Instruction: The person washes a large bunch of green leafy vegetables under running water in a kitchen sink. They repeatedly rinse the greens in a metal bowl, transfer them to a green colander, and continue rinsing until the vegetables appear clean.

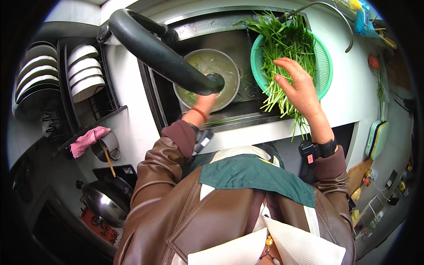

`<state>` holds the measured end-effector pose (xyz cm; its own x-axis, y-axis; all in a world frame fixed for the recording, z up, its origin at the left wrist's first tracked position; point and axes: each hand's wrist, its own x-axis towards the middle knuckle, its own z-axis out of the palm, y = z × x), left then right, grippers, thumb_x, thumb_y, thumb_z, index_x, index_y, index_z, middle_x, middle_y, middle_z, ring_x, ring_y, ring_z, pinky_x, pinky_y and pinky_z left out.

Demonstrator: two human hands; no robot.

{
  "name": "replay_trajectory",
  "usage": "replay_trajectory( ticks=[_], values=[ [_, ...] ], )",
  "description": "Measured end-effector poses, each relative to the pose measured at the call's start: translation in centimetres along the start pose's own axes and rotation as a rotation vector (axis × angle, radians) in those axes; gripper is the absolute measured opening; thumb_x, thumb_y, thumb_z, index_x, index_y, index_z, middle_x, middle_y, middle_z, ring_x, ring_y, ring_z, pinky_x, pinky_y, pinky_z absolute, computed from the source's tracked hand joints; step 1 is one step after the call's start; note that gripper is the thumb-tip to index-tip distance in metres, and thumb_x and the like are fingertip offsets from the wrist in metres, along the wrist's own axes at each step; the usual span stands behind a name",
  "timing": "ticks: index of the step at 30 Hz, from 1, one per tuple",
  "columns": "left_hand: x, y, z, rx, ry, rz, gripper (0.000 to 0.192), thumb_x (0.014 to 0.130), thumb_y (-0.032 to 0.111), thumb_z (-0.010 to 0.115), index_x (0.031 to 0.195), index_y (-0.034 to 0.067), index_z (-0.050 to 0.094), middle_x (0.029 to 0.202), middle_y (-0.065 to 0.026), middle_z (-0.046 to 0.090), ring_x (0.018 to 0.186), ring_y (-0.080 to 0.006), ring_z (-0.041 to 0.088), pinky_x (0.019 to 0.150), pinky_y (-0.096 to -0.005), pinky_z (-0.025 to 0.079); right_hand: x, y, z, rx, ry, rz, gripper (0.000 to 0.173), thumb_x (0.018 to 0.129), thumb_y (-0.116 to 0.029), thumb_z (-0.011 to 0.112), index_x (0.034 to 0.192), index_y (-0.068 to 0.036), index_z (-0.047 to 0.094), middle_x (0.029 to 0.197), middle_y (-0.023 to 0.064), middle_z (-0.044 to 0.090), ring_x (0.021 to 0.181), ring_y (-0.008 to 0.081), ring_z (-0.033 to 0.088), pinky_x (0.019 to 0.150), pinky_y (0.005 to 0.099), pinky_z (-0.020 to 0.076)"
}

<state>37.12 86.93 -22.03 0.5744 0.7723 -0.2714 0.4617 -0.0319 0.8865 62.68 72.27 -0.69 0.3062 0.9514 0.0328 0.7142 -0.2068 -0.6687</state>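
Note:
My left hand (206, 100) reaches over the near rim of a round metal basin (235, 92) that stands in the dark sink. Most of its fingers are hidden behind the black faucet (172, 68), so their grip does not show. Cloudy water (228, 64) with a few green bits fills the basin. To the right, a turquoise plastic colander (324, 66) holds a heap of long green leafy stalks (281, 46), likely garlic chives, some hanging over its near edge. My right hand (296, 87) hovers at the stalks, fingers apart and wet, with nothing visible in it.
The black faucet arches low above the basin. Loose green scraps (246, 81) lie on the sink floor. On the left stands a dish rack (71, 116) with plates and white bowls (86, 73). A thin curved metal spout (344, 20) extends over the counter at right.

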Motion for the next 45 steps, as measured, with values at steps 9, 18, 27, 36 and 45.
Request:
replay_trajectory(
  ticks=[9, 18, 27, 36, 45],
  values=[
    [5.7, -10.8, -2.8, 0.759, -0.280, -0.130, 0.026, 0.092, 0.020, 0.067, 0.110, 0.001, 0.067, 0.099, -0.0073, 0.068, 0.094, -0.0182, 0.063, 0.084, -0.0306, 0.050, -1.0, -2.7, 8.2, 0.245, -0.294, 0.089, 0.034, 0.089, -0.014, 0.067, 0.121, -0.003, 0.065, 0.109, 0.0181, 0.067, 0.097, 0.0334, 0.067, 0.085, 0.0411, 0.0537],
    [3.1, -8.9, -5.4, 0.443, -0.507, 0.028, 0.024, 0.092, 0.020, 0.067, 0.108, 0.001, 0.066, 0.095, -0.0058, 0.068, 0.092, -0.0169, 0.063, 0.083, -0.0296, 0.050, -0.2, 2.6, 20.2, 0.244, -0.196, 0.550, 0.075, 0.086, -0.025, 0.071, 0.143, 0.012, 0.039, 0.147, 0.0311, 0.042, 0.137, 0.0420, 0.043, 0.115, 0.0424, 0.0367],
    [-0.4, -4.4, -12.6, -0.157, -0.261, -0.177, 0.015, 0.099, 0.012, 0.060, 0.110, 0.003, 0.061, 0.081, 0.0006, 0.064, 0.065, -0.0048, 0.052, 0.061, -0.0218, 0.045, -1.1, 7.2, 32.5, 0.544, -0.302, 1.124, 0.074, 0.082, -0.018, 0.067, 0.140, 0.013, 0.035, 0.131, 0.0303, 0.059, 0.120, 0.0402, 0.061, 0.095, 0.0444, 0.0508],
    [0.1, -2.1, -11.7, -0.401, -0.259, -0.427, 0.017, 0.099, 0.007, 0.057, 0.115, 0.002, 0.060, 0.082, -0.0028, 0.063, 0.061, -0.0064, 0.048, 0.057, -0.0224, 0.040, 0.1, 5.3, 30.3, 0.479, 0.124, 1.288, 0.050, 0.087, -0.014, 0.064, 0.135, -0.001, 0.054, 0.137, 0.0245, 0.054, 0.126, 0.0367, 0.054, 0.103, 0.0421, 0.0450],
    [-1.2, 2.8, -11.6, -0.614, -0.187, -0.557, 0.019, 0.099, 0.004, 0.056, 0.118, 0.001, 0.056, 0.086, -0.0039, 0.060, 0.071, -0.0086, 0.050, 0.066, -0.0223, 0.042, 7.7, 11.3, 32.5, 0.446, 0.316, 1.091, 0.037, 0.090, -0.016, 0.057, 0.125, -0.010, 0.069, 0.125, 0.0158, 0.068, 0.117, 0.0324, 0.063, 0.098, 0.0401, 0.0477]
  ],
)
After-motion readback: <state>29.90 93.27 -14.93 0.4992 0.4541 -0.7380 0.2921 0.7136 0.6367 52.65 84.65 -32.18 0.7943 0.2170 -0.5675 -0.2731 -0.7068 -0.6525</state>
